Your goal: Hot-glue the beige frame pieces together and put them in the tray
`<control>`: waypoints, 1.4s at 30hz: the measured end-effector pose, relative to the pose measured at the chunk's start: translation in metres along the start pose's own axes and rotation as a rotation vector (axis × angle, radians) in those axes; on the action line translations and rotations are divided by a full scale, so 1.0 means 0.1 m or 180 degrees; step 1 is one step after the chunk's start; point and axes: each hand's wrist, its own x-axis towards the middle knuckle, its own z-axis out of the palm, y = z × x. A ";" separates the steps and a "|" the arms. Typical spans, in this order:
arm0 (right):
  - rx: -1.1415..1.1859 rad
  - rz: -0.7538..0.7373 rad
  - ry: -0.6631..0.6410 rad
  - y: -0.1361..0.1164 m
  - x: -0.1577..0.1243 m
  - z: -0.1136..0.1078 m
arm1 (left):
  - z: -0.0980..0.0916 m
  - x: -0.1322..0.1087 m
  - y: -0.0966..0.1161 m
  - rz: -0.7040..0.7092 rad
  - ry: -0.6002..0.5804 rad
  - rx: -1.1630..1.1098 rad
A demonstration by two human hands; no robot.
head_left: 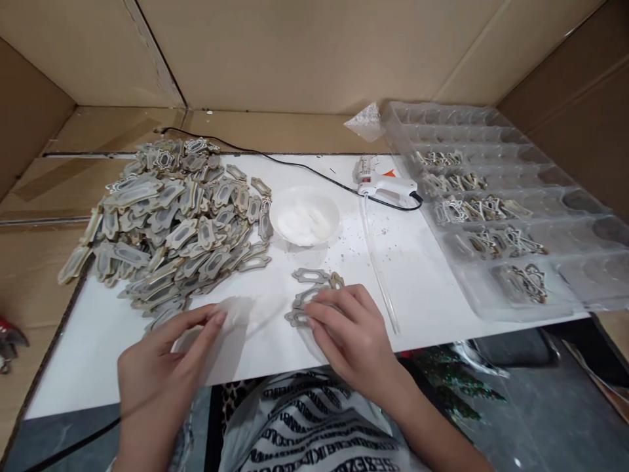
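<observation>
My left hand [171, 354] hovers over the near edge of the white board, thumb and index finger pinched together at the tips. Whatever may be between those tips is too small to make out. To the right, my right hand [351, 334] has its thumb and fingers closed at the edge of a grey frame-shaped piece [296, 318] in a small cluster. Part of the cluster is hidden under the fingers. Another flat grey frame piece [310, 275] lies just beyond them, with an open oblong centre and pointed ends.
A large heap of similar pieces [181, 229] covers the left. Behind my hands stands a white bowl [305, 219] with white contents. A glue gun [386, 185] with a clear glue stick [381, 269] and black cord [275, 159] lies right of it. A clear compartment tray [472, 269] holds pieces.
</observation>
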 end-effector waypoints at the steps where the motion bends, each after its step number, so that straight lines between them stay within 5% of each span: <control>1: 0.0109 0.0045 0.0046 -0.02 0.03 0.03 | 0.00 -0.01 0.02 -0.0297 -0.0041 -0.0259; 8: 0.1412 0.0633 0.0083 -0.27 0.31 0.27 | 0.11 -0.04 0.17 -0.1090 -0.0514 -0.1662; 17: 0.3194 0.1727 -0.0012 -0.35 0.45 0.52 | 0.16 -0.07 0.22 -0.0998 -0.0593 -0.1976; 33: 0.3087 0.1681 -0.0230 -0.22 0.37 0.37 | 0.20 -0.12 0.23 -0.1121 -0.0677 -0.1921; 42: 0.1898 0.1197 -0.0018 0.09 0.10 -0.02 | 0.21 -0.14 0.18 -0.1244 -0.0333 -0.1680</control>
